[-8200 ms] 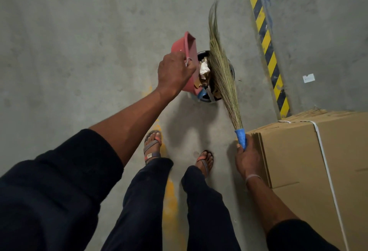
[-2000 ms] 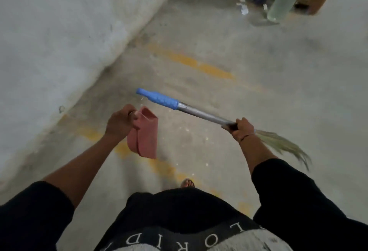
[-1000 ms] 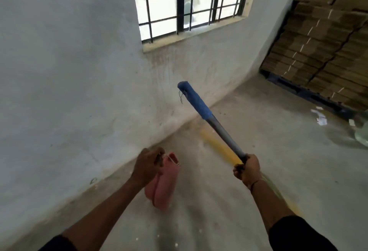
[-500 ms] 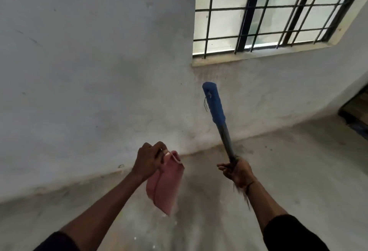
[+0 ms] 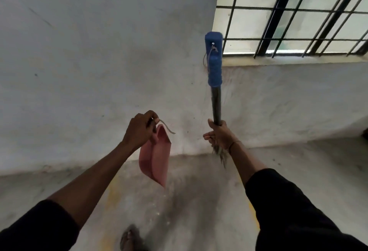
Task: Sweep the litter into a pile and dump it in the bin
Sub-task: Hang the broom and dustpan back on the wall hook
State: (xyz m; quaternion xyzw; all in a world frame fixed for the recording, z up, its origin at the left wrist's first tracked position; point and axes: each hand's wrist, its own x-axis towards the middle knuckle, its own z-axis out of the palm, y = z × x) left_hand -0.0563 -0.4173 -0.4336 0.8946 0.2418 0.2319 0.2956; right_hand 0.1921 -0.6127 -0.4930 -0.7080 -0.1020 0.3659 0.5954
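The left hand [image 5: 139,129] grips the pink dustpan [image 5: 156,161], which hangs down; the right hand [image 5: 219,136] clasps the upright broom [image 5: 215,75] by its shaft.

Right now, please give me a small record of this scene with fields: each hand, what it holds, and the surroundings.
left hand: holds the pink dustpan by its handle, pan hanging down
right hand: grips the broom low on its shaft, blue grip end up, bristles down
wall: grey, directly ahead
window: barred, upper right
floor: concrete, faded yellow line
bin: not in view
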